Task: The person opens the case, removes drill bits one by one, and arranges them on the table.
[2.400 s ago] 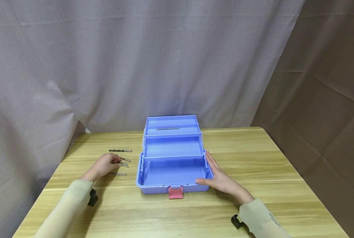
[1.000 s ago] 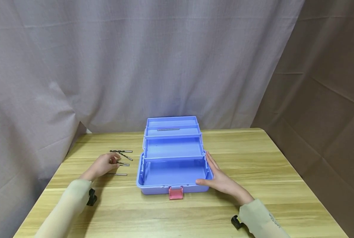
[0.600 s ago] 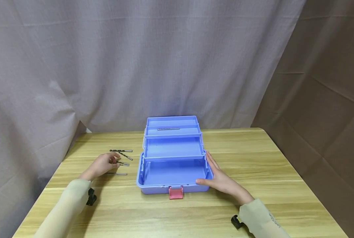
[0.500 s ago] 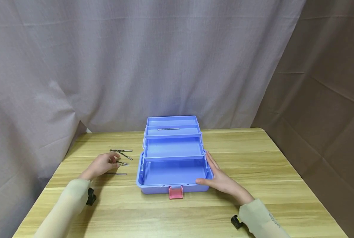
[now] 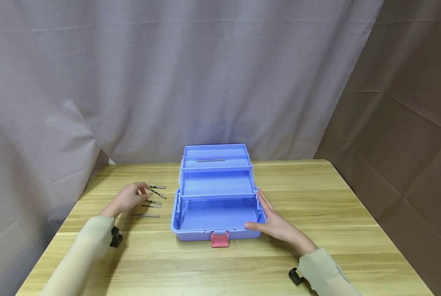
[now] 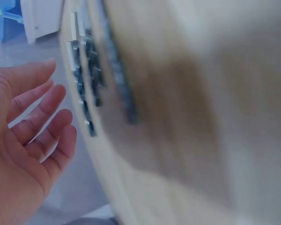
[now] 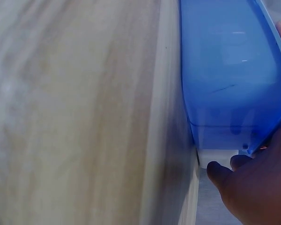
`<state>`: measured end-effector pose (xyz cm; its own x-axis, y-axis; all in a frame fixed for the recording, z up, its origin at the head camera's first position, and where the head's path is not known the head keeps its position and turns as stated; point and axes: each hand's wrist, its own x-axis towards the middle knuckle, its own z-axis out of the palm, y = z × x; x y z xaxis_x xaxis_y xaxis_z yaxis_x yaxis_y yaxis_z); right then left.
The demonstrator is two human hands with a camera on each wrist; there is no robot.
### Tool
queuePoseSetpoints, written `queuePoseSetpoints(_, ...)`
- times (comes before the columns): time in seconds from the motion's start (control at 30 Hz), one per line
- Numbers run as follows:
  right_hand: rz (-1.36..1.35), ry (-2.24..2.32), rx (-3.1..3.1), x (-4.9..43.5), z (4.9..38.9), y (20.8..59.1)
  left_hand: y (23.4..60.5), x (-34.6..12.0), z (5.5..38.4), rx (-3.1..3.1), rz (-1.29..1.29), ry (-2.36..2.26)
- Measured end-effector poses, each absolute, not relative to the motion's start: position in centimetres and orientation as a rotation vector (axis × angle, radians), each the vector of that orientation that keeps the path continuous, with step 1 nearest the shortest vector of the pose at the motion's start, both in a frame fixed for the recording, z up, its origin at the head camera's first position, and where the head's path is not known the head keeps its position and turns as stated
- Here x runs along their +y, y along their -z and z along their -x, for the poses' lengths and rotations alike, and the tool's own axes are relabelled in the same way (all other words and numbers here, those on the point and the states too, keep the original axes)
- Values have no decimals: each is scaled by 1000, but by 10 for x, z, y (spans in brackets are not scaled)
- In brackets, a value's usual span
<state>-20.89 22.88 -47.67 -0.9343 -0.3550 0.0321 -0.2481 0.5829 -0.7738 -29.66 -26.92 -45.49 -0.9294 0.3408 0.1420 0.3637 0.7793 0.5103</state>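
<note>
Several dark spiral drill bits lie in a loose column on the table, among them a slanted drill bit (image 5: 158,194), a lower drill bit (image 5: 145,215) and a pair between. Over the farthest ones hovers my left hand (image 5: 131,195), fingers loosely bent; the left wrist view shows nothing between them. To the right stands a blue toolbox (image 5: 219,236), lid raised and stepped trays spread. One more drill bit (image 5: 211,160) lies in its upper tray. My right hand (image 5: 279,226) rests against the toolbox's front right corner, thumb on the front rim and straight fingers along the side.
A pink latch (image 5: 219,239) hangs at the toolbox's front. The wooden table (image 5: 335,230) extends on both sides of the box. A grey curtain (image 5: 205,74) hangs behind, and a brown cloth (image 5: 398,123) on the right.
My left hand has lifted slightly away toward the farther drill bits, uncovering more of the lower ones. Over the earlier frames one bit came to lie slanted beside the farthest. My right hand stays put.
</note>
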Motion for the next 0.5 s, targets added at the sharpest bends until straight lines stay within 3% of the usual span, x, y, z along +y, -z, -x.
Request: queuePoseSetpoints(0.5,532,1277,2683,229,209,476,383,-207,345,-2818,631,829)
